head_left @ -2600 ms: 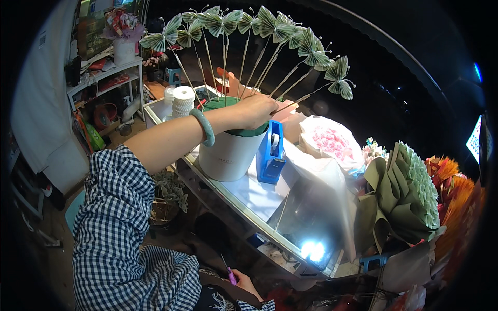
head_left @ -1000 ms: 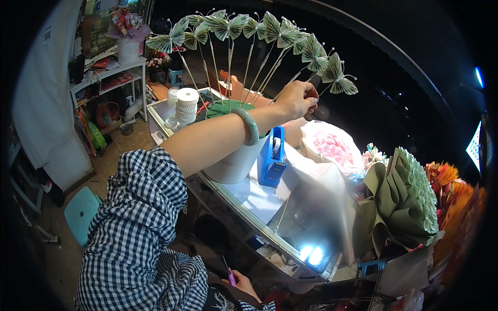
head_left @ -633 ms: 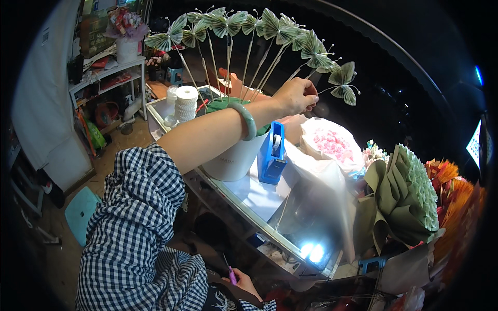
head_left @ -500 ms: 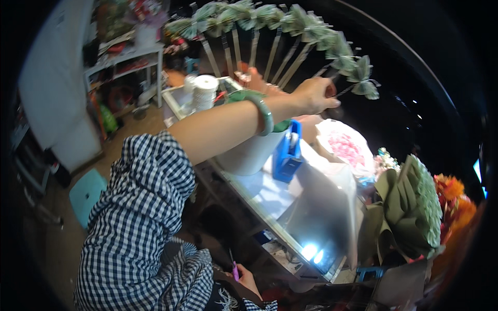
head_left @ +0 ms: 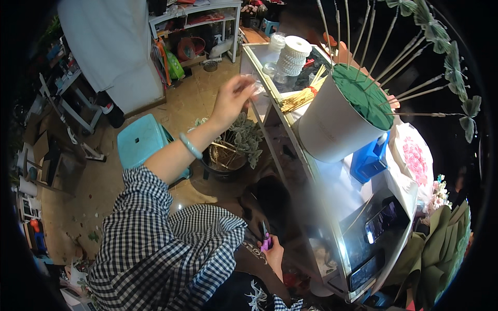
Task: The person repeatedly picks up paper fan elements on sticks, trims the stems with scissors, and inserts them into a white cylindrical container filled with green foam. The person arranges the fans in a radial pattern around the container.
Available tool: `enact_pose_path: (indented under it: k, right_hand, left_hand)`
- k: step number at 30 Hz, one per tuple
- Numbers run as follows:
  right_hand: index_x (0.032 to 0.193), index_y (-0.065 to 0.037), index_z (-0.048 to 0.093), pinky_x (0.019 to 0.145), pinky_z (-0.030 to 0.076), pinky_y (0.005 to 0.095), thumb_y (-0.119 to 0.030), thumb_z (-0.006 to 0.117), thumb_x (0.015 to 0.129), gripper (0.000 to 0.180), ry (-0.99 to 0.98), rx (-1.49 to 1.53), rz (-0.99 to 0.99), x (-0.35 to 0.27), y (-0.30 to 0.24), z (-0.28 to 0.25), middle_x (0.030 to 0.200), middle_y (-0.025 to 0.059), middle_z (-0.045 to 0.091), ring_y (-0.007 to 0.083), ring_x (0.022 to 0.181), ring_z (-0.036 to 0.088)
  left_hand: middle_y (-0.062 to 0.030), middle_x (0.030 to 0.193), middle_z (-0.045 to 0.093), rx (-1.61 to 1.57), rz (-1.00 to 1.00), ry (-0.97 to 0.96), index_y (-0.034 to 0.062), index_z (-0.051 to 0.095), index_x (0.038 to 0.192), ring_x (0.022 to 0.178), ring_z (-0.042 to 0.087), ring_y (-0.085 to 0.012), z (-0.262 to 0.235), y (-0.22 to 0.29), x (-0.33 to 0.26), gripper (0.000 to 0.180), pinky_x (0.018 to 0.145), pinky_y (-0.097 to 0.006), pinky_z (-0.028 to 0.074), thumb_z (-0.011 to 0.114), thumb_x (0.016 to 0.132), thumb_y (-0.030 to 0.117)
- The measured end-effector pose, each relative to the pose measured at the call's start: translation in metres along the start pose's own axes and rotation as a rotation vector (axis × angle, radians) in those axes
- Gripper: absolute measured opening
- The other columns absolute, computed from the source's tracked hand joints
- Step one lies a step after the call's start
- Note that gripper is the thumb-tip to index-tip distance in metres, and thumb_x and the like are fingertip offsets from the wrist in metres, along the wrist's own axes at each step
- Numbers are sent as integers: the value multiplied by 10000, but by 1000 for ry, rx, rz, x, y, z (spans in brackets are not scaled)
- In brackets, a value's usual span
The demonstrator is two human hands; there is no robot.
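Note:
My left hand [head_left: 232, 103], with a pale green bangle on its wrist, is raised beside the table's left edge. Its fingers are loosely apart, slightly blurred, and nothing shows in them. Just below it on the floor stands a dark pot [head_left: 217, 175] with grey-green gauze butterflies [head_left: 244, 136] on thin sticks. Low by my lap, my right hand [head_left: 274, 255] is closed around purple-handled scissors [head_left: 266, 242], blades pointing up. On the table a white bucket [head_left: 327, 122] holds green floral foam [head_left: 358, 96]. Sticks fan out of the foam, tipped with more green gauze butterflies [head_left: 438, 36].
A white bead-string spool [head_left: 293, 58] and a bundle of thin sticks [head_left: 303, 97] are behind the bucket. A blue tape dispenser [head_left: 369, 160] and two phones [head_left: 381, 223] lie nearer. Wrapped bouquets [head_left: 412, 155] line the right. A turquoise stool [head_left: 140, 140] stands left.
My left hand has left the butterfly sticks in the bucket and swung left over the floor pot. The view has turned left and down. My right hand still holds the scissors.

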State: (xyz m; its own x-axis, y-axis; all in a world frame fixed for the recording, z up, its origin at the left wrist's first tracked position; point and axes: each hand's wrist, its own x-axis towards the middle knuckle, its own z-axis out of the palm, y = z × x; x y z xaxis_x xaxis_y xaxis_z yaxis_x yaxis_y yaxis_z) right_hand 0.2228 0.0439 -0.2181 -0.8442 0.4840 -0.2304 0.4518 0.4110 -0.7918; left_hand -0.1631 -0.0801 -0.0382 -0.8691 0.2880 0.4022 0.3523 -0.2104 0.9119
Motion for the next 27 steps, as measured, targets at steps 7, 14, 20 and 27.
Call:
enact_pose_path:
  k: [7,14,20,27]
  right_hand:
    - [990,-35,593,625,499,292,-234,782,712,391,40,38,15,7,7,11,723,133,635,193,649,635]
    - [956,-36,605,616,498,276,-221,788,700,365,75,-24,73,17,-1,19,706,110,625,156,628,611]
    - [960,-54,608,607,523,312,-242,779,698,364,93,-8,31,19,-3,23,758,119,632,225,641,643]
    - [1047,-68,584,617,523,335,-267,745,742,398,115,-50,-48,19,-3,18,852,132,637,306,729,648]
  left_hand:
    - [-75,942,615,351,-598,-4,13,547,1078,759,602,-160,-68,-233,-81,288,646,-276,497,649,842,142]
    - [-213,1219,447,1092,-734,-422,65,517,1237,1167,390,-396,-38,-319,-95,490,975,-426,387,643,765,23]
    - [-132,1065,573,362,-618,-28,89,556,1129,944,530,-279,-51,-438,-119,272,783,-367,419,490,870,136]
    - [-202,870,631,1062,-310,-317,-6,627,933,792,616,-319,-75,-377,-80,137,691,-403,473,570,817,40]
